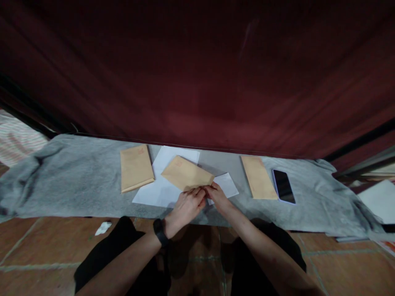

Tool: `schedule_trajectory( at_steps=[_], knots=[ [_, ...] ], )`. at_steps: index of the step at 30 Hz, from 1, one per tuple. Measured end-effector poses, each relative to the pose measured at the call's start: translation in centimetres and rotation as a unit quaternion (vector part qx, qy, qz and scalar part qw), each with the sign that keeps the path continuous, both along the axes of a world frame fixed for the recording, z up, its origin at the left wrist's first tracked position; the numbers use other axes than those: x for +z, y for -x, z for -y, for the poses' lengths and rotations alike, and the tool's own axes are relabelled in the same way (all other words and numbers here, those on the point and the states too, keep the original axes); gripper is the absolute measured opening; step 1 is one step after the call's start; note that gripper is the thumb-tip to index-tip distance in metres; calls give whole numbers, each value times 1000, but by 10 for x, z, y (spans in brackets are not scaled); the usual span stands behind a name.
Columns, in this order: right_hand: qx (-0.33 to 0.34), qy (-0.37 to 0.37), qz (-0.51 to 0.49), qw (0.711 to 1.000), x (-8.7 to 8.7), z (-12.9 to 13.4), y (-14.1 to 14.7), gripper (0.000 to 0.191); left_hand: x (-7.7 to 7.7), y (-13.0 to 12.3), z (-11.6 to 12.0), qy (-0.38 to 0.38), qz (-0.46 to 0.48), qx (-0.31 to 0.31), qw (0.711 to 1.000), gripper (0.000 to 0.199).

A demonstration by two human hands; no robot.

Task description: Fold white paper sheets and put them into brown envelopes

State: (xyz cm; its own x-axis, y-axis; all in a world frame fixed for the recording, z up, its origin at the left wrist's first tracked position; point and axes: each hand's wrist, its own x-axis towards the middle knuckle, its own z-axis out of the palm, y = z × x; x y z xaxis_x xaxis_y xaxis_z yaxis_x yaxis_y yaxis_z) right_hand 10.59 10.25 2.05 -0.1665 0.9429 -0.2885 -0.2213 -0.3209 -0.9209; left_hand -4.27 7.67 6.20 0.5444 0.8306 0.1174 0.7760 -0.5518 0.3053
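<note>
A tan paper envelope (187, 172) lies aslant in front of me, its near right end between my hands. My left hand (191, 201), with a dark watch on the wrist, is closed on its near edge. Beside it my right hand (216, 194) pinches the same end, the fingertips of both hands meeting. Under the envelope spreads a large white paper sheet (154, 192). A smaller folded white paper (227, 185) shows just past my right fingers. What the fingertips do underneath is hidden.
More tan envelopes lie left (135, 168) and right (258, 177) on the grey cloth (92, 176). A smartphone (284, 186) rests beside the right one. Behind hangs a dark red curtain (197, 90). A crumpled white tissue (103, 228) is on the tiled floor.
</note>
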Motion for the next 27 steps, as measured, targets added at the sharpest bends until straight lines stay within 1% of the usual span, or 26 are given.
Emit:
schedule_trajectory(
  at_steps=[1,2,3,4,5,6,7,8,10,12,15,17,20,24,27],
  knots=[
    [-1,5,-10,1000,3,0,-4,30,1,-1,-1,2,19,-26,999,20],
    [2,11,-23,1000,7,0,-9,28,2,1,-3,3,35,-52,998,24],
    [8,18,-40,999,12,0,-15,27,3,4,-8,1,47,-74,996,39],
    [15,23,-55,998,17,1,-22,27,3,10,-14,-3,52,-87,995,62],
    [28,27,-64,997,22,1,-29,28,4,15,-20,-7,48,-88,995,86],
    [44,32,-68,996,27,2,-36,30,4,21,-26,-8,36,-83,996,103],
    [66,38,-70,995,32,3,-43,31,3,26,-32,-6,19,-78,997,114],
    [91,43,-71,992,35,4,-48,31,2,30,-36,0,3,-76,997,121],
    [140,49,-79,986,41,7,-56,32,0,33,-40,22,-21,-82,996,127],
    [176,48,-95,979,44,9,-62,33,0,32,-40,50,-26,-99,993,133],
    [201,51,-106,973,47,11,-68,35,3,26,-36,67,-15,-121,990,137],
    [188,53,-101,976,47,11,-72,33,6,23,-36,57,-4,-126,990,138],
    [143,42,-80,986,44,10,-74,30,6,20,-38,47,15,-126,991,140],
    [102,32,-35,994,36,8,-72,31,-2,16,-41,66,19,-131,989,139],
    [104,30,-4,994,32,7,-75,29,-8,12,-40,70,5,-141,988,136]
  ],
)
